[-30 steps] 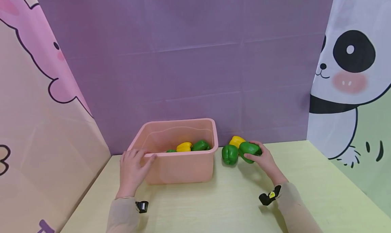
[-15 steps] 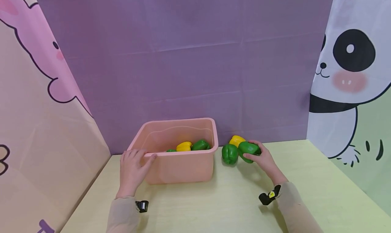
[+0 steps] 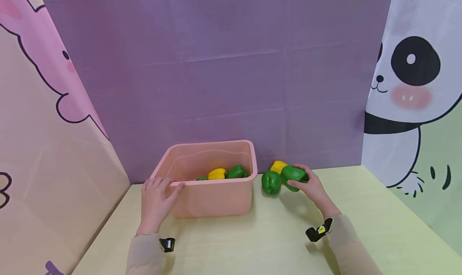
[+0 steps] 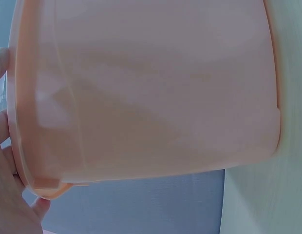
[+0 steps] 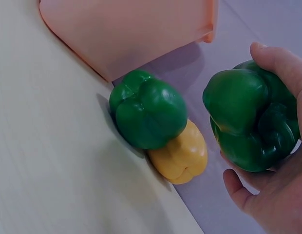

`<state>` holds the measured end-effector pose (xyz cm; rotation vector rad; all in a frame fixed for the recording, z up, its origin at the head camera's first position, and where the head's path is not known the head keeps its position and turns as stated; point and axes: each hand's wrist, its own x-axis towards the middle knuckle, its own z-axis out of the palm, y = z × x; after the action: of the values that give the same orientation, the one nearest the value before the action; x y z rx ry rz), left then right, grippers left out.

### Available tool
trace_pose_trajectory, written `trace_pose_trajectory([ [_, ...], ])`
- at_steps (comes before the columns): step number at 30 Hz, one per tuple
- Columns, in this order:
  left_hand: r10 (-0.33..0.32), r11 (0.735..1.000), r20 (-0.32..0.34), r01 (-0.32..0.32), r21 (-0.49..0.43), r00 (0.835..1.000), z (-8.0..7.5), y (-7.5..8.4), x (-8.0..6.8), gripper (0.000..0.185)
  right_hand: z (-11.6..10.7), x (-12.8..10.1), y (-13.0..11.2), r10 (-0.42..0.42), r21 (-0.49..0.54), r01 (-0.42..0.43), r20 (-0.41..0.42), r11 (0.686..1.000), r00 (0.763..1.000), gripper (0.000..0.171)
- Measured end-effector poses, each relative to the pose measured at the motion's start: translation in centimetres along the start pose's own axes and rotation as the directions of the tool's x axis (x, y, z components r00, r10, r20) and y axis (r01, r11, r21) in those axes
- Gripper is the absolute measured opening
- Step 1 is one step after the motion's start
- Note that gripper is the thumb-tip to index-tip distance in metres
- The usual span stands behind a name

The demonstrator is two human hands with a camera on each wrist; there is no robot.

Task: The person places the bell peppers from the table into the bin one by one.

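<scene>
My right hand (image 3: pixel 311 189) grips a green bell pepper (image 5: pixel 251 114), thumb on one side and fingers curled round the other; the right wrist view shows it raised off the table. Beside it on the table are a second green bell pepper (image 3: pixel 271 182) and a yellow bell pepper (image 3: pixel 278 166) behind. With my left hand (image 3: pixel 156 203) I hold the front left rim of a pink plastic bin (image 3: pixel 216 199), thumb and fingers over the edge. Inside the bin lie a yellow bell pepper (image 3: pixel 217 173), a green bell pepper (image 3: pixel 236 172) and a sliver of another green one (image 3: pixel 202 178).
The pale wooden table (image 3: pixel 231 247) runs up to a purple cloth backdrop (image 3: pixel 231 74). Cartoon-printed cloths, one with a panda (image 3: pixel 415 106), hang at both sides. Black wrist cameras sit at both cuffs, their casings close to the tabletop.
The hands, bin and peppers keep nearly the same places. Only a very slight shift of the whole head view shows.
</scene>
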<state>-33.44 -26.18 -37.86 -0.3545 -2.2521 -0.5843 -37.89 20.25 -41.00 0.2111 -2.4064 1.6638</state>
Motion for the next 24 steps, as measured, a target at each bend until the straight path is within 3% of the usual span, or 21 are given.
trace_pose_trajectory([
  [13,0.004,1.0,-0.013,-0.004,0.001,1.0,-0.2,-0.1,-0.3,0.039,-0.1,-0.1,-0.5,-0.018,0.004,0.018,-0.002,1.0,1.0,0.068],
  [24,0.02,1.0,-0.022,-0.02,-0.001,1.0,-0.2,-0.1,-0.2,0.038,-0.5,-1.3,-2.6,-0.013,0.043,0.013,0.012,0.999,1.0,0.067],
])
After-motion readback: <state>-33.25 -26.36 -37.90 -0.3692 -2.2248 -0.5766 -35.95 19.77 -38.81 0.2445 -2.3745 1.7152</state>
